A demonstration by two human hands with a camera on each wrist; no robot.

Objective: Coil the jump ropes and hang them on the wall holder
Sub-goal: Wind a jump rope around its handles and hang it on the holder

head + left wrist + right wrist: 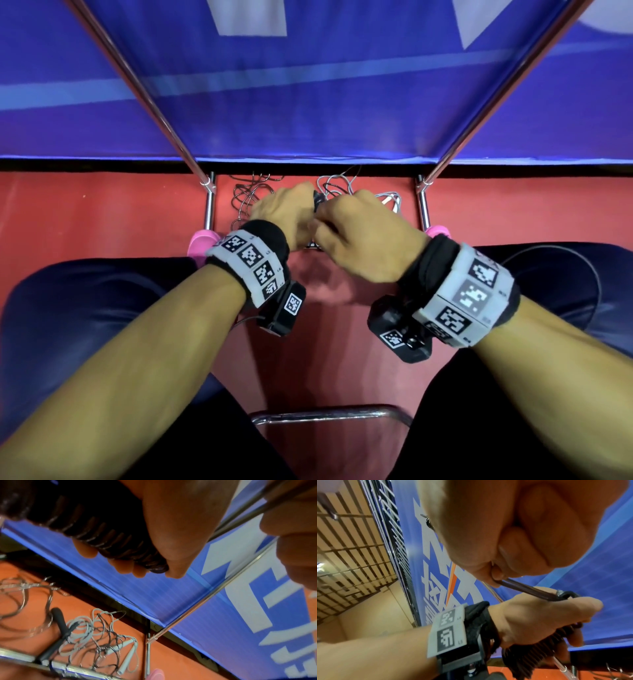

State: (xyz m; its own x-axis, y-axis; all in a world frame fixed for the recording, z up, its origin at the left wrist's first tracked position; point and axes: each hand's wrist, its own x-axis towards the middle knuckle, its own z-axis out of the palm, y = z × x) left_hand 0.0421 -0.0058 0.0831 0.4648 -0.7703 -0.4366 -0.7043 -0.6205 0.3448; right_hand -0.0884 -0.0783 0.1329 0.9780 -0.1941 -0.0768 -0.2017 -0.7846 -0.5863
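Closest to my head camera, two forearms reach forward, each with one marker-printed wristband (246, 267). They meet just ahead of the knees.

One black jump rope is in hand. My left grip (281, 212) has its fingers curled round the ribbed handle (106, 538), thumb lying along it. From the top of that handle a bundle of dark cord (527, 589) runs a short way up to my right grip (513, 527), which pinches the strands between thumb and curled forefinger. I cannot count the strands. The two grips sit just beside each other, above the floor pile.

Below them, on the red floor (102, 205), more rope lies tangled. I make out one pale grey rope (80, 627) with two pale handles (125, 644), a thin dark cord (106, 635) snarled through it, one smooth black handle (60, 620), and a silvery rope (25, 601) to the left, blurred. How many whole ropes that makes I cannot tell.

The pile sits between two slanted chrome poles (147, 99) at the foot of a blue banner (308, 102). Two pink shoes (200, 243) show, one by each pole's foot. A white wire grid (385, 520) hangs above the banner.
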